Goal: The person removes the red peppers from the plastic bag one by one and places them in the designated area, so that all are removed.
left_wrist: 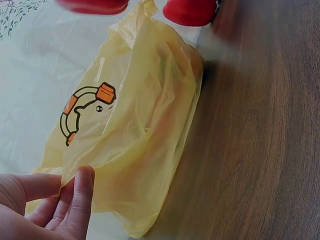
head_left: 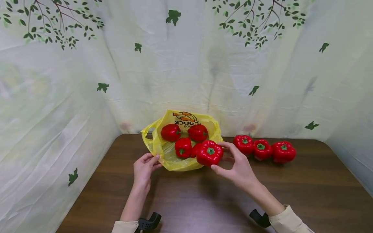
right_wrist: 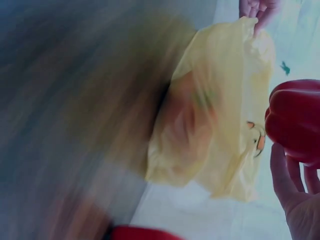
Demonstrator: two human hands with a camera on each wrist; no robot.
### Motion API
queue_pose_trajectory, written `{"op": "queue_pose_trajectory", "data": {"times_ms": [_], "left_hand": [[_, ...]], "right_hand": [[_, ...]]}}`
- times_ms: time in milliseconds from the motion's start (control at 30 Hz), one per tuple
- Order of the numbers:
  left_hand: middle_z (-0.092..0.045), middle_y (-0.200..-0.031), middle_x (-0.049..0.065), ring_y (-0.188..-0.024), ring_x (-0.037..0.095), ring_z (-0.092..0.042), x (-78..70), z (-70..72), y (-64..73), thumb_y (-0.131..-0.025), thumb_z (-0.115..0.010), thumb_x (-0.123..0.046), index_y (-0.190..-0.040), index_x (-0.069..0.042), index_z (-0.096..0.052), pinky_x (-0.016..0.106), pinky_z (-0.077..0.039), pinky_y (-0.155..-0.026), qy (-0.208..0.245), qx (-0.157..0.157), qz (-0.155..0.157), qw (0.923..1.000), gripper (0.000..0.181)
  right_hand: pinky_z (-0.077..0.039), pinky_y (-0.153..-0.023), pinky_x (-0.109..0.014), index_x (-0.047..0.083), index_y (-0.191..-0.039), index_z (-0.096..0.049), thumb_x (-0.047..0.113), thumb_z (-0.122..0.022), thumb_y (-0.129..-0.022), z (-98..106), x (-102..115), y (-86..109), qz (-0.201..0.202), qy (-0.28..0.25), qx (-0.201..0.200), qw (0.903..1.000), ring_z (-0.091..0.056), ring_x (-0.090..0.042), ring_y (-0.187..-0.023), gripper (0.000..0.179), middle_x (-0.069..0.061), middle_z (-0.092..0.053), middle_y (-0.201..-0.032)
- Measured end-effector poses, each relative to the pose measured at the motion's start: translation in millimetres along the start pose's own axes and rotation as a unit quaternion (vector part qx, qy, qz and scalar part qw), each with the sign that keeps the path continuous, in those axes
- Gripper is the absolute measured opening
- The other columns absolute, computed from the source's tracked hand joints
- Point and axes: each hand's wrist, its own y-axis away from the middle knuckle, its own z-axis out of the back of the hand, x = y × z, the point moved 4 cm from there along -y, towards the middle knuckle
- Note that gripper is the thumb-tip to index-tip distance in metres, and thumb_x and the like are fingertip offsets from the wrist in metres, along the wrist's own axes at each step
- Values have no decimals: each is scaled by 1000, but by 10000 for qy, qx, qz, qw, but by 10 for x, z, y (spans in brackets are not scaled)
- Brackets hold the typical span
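Observation:
My left hand (head_left: 144, 169) pinches the near left rim of a yellow plastic bag (head_left: 172, 164), which gapes toward me; thumb and fingertips (left_wrist: 85, 175) meet on the film in the left wrist view. Inside the bag lie several red bell peppers (head_left: 170, 132). With my right hand (head_left: 237, 166) I grip another red bell pepper (head_left: 209, 153) by its side, its green stem facing me. It is held up at the bag's right front rim and overlaps a pepper behind it. In the right wrist view, fingers curl under this pepper (right_wrist: 295, 120).
To the right of the bag, 3 more red bell peppers (head_left: 263, 149) stand in a row on the brown wooden table (head_left: 186, 200). A pale curtain (head_left: 186, 81) with leaf prints hangs right behind the table's far edge. Both wrists wear black camera mounts (head_left: 150, 221).

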Motion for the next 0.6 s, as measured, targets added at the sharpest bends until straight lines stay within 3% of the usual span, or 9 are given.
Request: {"op": "queue_pose_trajectory", "data": {"times_ms": [267,600], "left_hand": [[-70,-84,10,-70,19,-67,-11,6,14,-92,-66,-1,-111,15,-59,33,-60,-73,-65,-2,34,10000,26],[-70,-84,9,-70,19,-67,-3,6,7,-92,-68,-2,-110,14,-59,34,-60,-75,-41,1,103,9999,26]], "right_hand": [[-58,-83,-33,19,-132,-53,11,-86,-76,345,-121,206,-291,210,-155,9992,-58,-14,-110,65,3,-58,-125],[-53,-83,-18,17,-136,-49,10,-83,-79,818,-183,476,-833,700,-466,9930,-58,-11,-108,66,-1,-56,-127]]}}
